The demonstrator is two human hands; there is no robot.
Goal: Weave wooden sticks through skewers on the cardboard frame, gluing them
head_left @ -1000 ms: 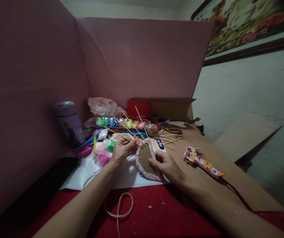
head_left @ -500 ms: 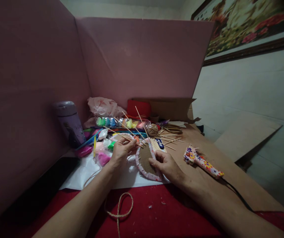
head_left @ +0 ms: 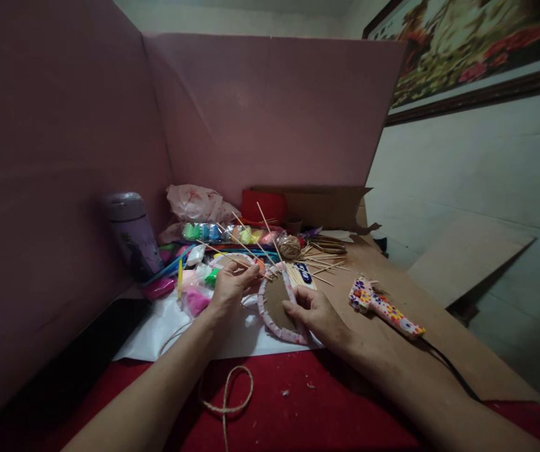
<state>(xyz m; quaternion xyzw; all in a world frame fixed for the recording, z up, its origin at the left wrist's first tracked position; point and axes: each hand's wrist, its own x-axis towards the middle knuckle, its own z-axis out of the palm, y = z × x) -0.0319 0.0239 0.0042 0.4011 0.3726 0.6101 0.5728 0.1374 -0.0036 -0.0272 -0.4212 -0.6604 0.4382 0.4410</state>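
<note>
Sheet edge near rimmed cardboard

No visible change from a second ago

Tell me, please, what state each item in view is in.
Left hand: fingers bent at the sticks, grip unclear
Right hand: pinching the cardboard piece by its edge
Sticks: fanned out
Cardboard piece: fabric-edged
Glue gun: lying down, cord attached, unheld
Bottle: upright, lidded
Twine: loosely looped on red cloth
Twine ball: wound

Dimly lit pink panels adjoin a pale, perhaps tiled wall.
</note>
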